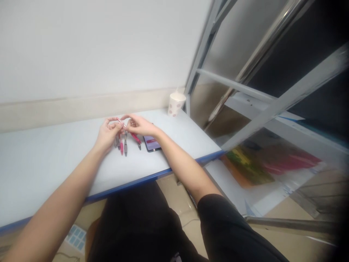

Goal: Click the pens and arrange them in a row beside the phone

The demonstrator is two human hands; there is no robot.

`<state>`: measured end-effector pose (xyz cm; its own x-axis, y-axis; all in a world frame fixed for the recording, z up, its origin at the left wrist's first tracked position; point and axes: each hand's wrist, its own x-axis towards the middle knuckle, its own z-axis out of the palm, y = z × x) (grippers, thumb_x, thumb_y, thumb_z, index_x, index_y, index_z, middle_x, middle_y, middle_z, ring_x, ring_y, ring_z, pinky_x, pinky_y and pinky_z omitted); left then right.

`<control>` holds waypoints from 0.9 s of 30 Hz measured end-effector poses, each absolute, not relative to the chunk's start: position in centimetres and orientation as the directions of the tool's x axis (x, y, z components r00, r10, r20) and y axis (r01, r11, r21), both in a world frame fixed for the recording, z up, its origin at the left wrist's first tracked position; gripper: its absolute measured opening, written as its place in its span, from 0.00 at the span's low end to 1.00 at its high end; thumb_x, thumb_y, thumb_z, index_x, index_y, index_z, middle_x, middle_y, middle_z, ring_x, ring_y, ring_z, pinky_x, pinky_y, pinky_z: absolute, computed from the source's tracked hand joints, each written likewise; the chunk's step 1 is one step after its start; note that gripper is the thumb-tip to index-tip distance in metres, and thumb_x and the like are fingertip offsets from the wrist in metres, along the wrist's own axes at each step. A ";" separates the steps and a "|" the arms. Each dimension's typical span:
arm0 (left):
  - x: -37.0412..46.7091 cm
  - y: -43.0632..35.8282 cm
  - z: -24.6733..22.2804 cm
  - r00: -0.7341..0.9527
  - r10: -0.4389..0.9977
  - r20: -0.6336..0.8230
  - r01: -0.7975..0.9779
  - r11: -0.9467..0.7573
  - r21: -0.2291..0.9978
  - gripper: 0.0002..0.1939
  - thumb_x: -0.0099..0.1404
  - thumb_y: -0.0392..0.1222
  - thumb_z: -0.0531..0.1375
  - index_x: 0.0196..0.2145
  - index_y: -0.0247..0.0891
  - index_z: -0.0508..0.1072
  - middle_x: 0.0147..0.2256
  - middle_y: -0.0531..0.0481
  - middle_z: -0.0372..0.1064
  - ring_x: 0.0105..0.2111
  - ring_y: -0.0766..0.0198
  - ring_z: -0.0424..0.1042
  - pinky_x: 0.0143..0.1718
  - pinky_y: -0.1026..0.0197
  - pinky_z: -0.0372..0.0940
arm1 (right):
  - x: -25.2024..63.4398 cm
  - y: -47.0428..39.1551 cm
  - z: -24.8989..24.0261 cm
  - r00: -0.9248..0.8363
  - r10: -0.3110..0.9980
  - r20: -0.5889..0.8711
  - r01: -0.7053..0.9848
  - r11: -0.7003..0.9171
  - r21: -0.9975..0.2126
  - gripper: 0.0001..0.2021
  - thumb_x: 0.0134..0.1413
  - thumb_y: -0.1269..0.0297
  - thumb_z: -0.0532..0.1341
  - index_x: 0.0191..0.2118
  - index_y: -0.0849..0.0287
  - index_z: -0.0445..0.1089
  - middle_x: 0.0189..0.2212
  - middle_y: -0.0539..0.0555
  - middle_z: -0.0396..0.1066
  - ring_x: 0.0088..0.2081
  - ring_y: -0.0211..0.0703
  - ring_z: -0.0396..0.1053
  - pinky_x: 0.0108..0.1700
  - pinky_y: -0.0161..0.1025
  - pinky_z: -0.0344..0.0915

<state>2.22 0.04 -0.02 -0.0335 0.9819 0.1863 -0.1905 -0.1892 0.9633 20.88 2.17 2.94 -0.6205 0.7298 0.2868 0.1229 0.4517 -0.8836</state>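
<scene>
Close together above the table, my two hands have a slim pen with a red end [120, 120] between them. My left hand [107, 134] pinches it with bent fingers, and the fingertips of my right hand [141, 126] close on its lower end. Below them lie several pens, among them a red pen [121, 147], a grey pen [125, 147] and another red pen [135, 138]; their upper parts are partly hidden by the hands. Under my right wrist is a phone [151, 145] with its screen lit, partly covered by the arm.
A white paper cup with pink spots [175, 106] stands at the table's back right corner, by the wall [103, 51]. Right of the light table [54, 163] rises a grey metal frame [237, 85] with shelves. Papers and a colourful packet [248, 165] sit low inside it.
</scene>
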 end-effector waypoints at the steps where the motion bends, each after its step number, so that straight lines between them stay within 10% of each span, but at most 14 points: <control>1: 2.2 0.1 0.0 -0.030 0.982 0.184 -0.188 -0.186 0.964 0.29 0.52 0.48 0.78 0.43 0.40 0.67 0.28 0.52 0.76 0.26 0.65 0.74 0.31 0.62 0.70 | 20.8 2.1 2.9 -0.620 0.730 0.288 0.119 0.450 -0.885 0.14 0.60 0.70 0.63 0.52 0.58 0.67 0.26 0.43 0.68 0.29 0.37 0.67 0.34 0.34 0.65; 10: 1.5 0.0 0.3 -0.023 0.967 0.256 0.166 -0.249 0.954 0.18 0.64 0.51 0.66 0.44 0.39 0.69 0.26 0.55 0.71 0.23 0.64 0.69 0.27 0.62 0.62 | 20.4 2.3 2.3 -0.499 0.835 0.232 0.077 0.309 -0.948 0.29 0.55 0.79 0.59 0.61 0.55 0.60 0.24 0.39 0.66 0.18 0.33 0.63 0.20 0.30 0.62; 16: 1.6 -1.2 0.3 0.145 0.958 0.246 0.728 -0.272 0.629 0.11 0.67 0.51 0.61 0.37 0.41 0.71 0.24 0.54 0.69 0.28 0.57 0.72 0.33 0.58 0.59 | 20.7 3.4 1.6 -0.471 0.841 0.264 0.039 0.319 -0.947 0.17 0.62 0.74 0.61 0.53 0.54 0.58 0.23 0.38 0.64 0.18 0.33 0.66 0.21 0.29 0.67; 27: 2.4 -1.3 0.8 0.111 0.989 0.095 0.920 -0.138 0.368 0.13 0.66 0.52 0.62 0.29 0.43 0.68 0.31 0.44 0.76 0.37 0.48 0.76 0.35 0.55 0.59 | 21.1 3.8 1.7 -0.464 0.852 0.243 0.056 0.303 -0.951 0.18 0.62 0.75 0.59 0.54 0.54 0.57 0.22 0.37 0.63 0.17 0.34 0.65 0.20 0.30 0.68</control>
